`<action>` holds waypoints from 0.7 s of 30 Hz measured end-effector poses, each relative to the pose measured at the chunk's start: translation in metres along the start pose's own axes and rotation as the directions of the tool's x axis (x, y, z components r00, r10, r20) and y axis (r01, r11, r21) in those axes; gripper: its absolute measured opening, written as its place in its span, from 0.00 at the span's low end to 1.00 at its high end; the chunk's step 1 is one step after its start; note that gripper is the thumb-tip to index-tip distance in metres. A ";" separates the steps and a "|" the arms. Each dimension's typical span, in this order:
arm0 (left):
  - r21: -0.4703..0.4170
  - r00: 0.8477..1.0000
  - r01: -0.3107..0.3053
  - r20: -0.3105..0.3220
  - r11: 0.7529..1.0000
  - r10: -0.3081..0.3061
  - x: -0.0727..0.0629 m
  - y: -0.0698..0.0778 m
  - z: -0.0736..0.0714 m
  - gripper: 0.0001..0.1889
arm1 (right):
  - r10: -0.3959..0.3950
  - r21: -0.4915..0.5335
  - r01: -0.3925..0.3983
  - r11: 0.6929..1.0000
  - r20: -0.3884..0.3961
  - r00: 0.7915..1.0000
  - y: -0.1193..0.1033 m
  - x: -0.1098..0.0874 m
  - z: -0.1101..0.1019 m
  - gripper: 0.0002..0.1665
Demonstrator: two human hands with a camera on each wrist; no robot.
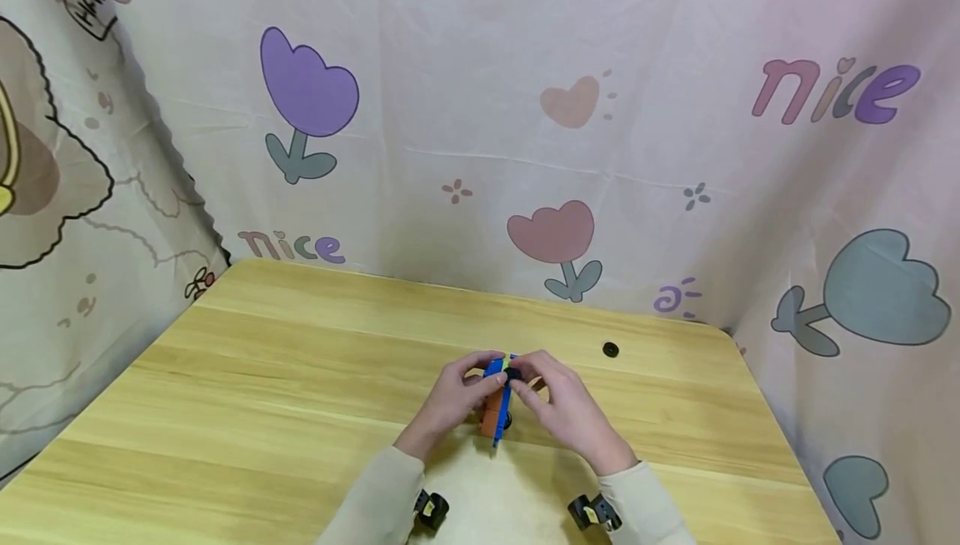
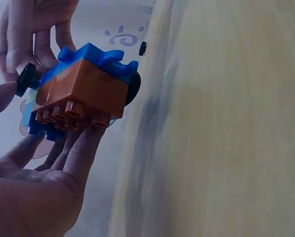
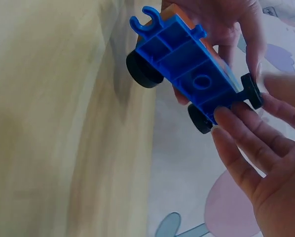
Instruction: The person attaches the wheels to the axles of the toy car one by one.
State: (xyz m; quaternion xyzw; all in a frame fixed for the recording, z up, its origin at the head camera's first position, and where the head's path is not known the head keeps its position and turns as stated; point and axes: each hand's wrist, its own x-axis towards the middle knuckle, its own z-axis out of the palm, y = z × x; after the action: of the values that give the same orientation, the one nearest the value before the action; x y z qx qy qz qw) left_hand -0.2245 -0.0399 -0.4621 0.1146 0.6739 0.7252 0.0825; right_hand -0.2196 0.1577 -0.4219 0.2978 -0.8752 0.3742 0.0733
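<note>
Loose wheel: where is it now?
In the head view, right of centre: the loose wheel lies on the table, beyond the right hand, near the back edge.

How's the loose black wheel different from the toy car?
The loose wheel lies on the table; the toy car is in the left hand and right hand. The loose wheel is smaller than the toy car. The loose wheel's black; the toy car's mostly blue and orange. Both show black.
</note>
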 end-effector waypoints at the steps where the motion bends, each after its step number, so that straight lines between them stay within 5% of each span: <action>1: -0.004 1.000 0.001 0.000 1.000 -0.001 0.000 0.000 0.000 0.25 | 0.015 0.012 -0.015 1.000 -0.005 1.000 0.000 0.000 0.000 0.13; 6: -0.021 1.000 0.004 -0.002 1.000 -0.004 0.001 -0.001 0.000 0.26 | 0.121 0.092 -0.117 0.989 -0.034 0.992 0.003 0.000 0.003 0.11; 12: -0.015 1.000 -0.001 -0.023 1.000 0.001 0.001 -0.001 0.001 0.26 | 0.263 0.265 -0.249 0.932 -0.018 0.965 0.004 -0.001 0.005 0.08; 21: -0.032 1.000 -0.003 -0.016 0.999 0.002 0.002 0.001 0.001 0.26 | 0.288 0.422 -0.273 0.864 0.031 0.957 0.008 0.001 0.005 0.14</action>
State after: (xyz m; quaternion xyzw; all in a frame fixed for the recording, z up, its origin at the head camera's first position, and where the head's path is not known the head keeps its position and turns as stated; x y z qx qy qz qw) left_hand -0.2264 -0.0381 -0.4614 0.1084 0.6627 0.7368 0.0781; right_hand -0.2243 0.1581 -0.4295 0.1699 -0.8061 0.5658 -0.0335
